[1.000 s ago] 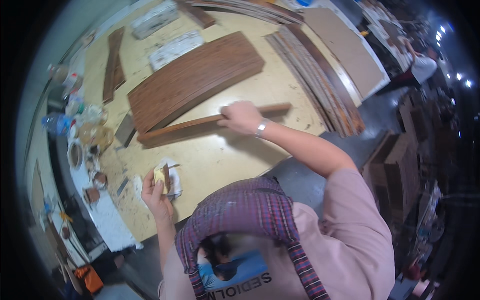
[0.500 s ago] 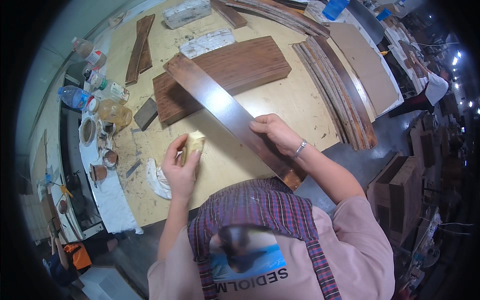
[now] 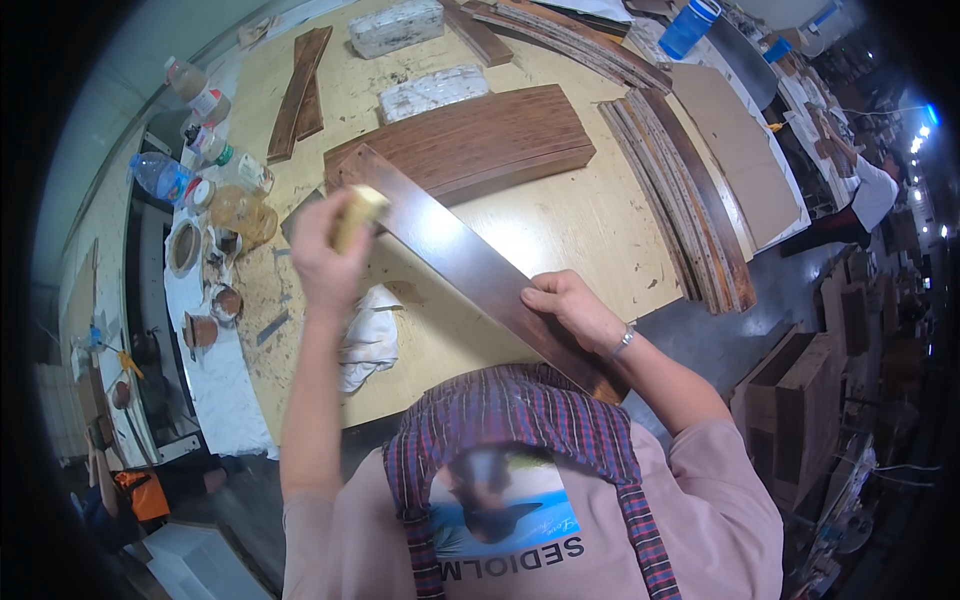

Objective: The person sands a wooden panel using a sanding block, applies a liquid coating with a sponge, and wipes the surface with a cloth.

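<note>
- Gripped one small yellowish pad in the left hand, fingers closed round it, pressed to the upper end of one long dark plank.
- Held that plank with the right hand, fingers closed over its edge about two-thirds of the way down; thin bracelet at the wrist.
- Lay slanting across the worktop, from near the curved panel down to the near edge by the chest; glossy on top.
- One broad curved brown panel just beyond the plank's far end, flat on the worktop.
- One white rag crumpled under the left forearm, beside the plank.
- Two pale foam-like blocks: one just beyond the panel, one farther back.
- Two narrow dark strips side by side at the far left of the worktop.
- One stack of long curved strips along the right side; number in the stack too close to count.
- One flat brown board right of that stack.
- One blue cup at the far edge.
- About four bottles and three small bowls on the left side shelf, stained brown; exact count hard to tell.
- One more person at the far right, bent over another surface.
</note>
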The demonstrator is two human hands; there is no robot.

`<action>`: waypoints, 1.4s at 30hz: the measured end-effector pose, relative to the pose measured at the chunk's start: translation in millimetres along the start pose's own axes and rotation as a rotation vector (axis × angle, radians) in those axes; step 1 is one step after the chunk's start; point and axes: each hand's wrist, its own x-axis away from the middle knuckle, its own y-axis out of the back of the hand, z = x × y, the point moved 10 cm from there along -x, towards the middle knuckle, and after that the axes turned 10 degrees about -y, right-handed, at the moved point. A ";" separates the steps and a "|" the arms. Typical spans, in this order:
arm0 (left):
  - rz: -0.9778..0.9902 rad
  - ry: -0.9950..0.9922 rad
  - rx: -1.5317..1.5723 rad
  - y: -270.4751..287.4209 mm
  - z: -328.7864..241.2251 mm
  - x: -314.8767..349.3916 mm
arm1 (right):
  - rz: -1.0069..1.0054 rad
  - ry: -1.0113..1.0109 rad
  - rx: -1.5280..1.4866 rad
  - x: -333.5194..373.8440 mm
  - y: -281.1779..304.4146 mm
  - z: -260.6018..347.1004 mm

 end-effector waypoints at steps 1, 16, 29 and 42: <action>-0.024 0.059 -0.057 11.4 25.4 -8.2 | 0.005 0.000 0.008 4.6 1.0 -3.0; 0.066 -0.205 -0.093 -12.7 -53.2 -10.5 | -0.090 0.123 -0.016 10.4 7.9 22.4; 0.308 -0.410 0.382 -53.8 -147.7 51.4 | -0.279 0.411 -0.854 -35.2 63.9 109.5; 0.316 -0.241 0.291 -45.5 -120.5 63.3 | -0.497 0.573 -1.041 -31.8 107.0 95.0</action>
